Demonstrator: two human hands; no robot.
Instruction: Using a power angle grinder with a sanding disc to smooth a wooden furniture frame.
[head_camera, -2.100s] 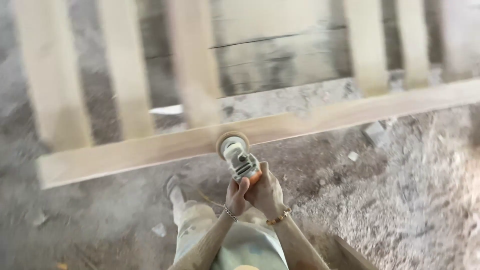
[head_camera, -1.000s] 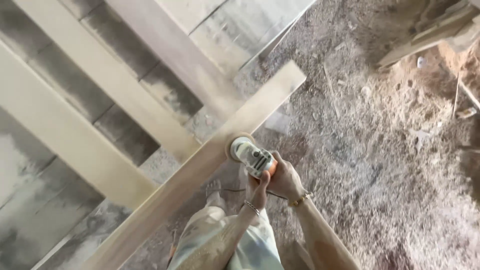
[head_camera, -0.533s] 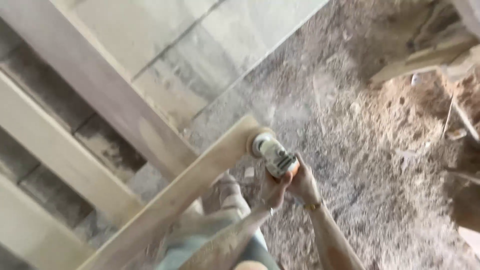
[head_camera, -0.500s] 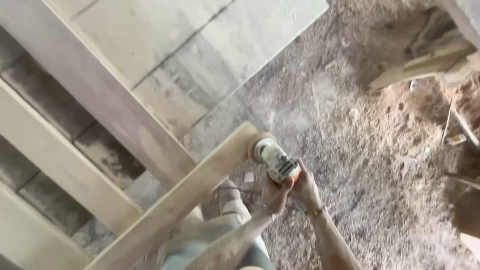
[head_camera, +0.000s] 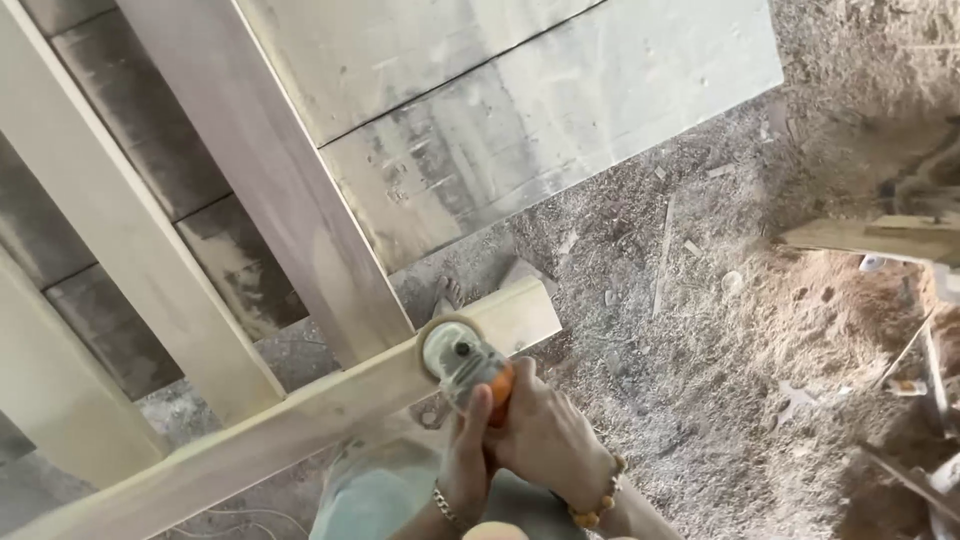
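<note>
Both my hands grip a small grey and orange angle grinder (head_camera: 462, 363) with a round sanding disc. My left hand (head_camera: 468, 452) wraps the body from the near side, a chain bracelet on its wrist. My right hand (head_camera: 548, 440) holds the rear of the tool and wears a beaded bracelet. The disc presses on the long pale wooden rail (head_camera: 300, 420), close to its right end. This rail belongs to a wooden frame with several upright slats (head_camera: 120, 230) running away to the upper left.
Flat grey boards (head_camera: 540, 110) lie under the frame. The floor (head_camera: 720, 400) is thick with sawdust and shavings. Wood offcuts (head_camera: 880, 238) and scraps lie at the right edge. My dusty trouser leg (head_camera: 380, 495) is just below the rail.
The grinder has slid back leftward along the rail, away from its end. My view has swung, so the frame fills more of the left.
</note>
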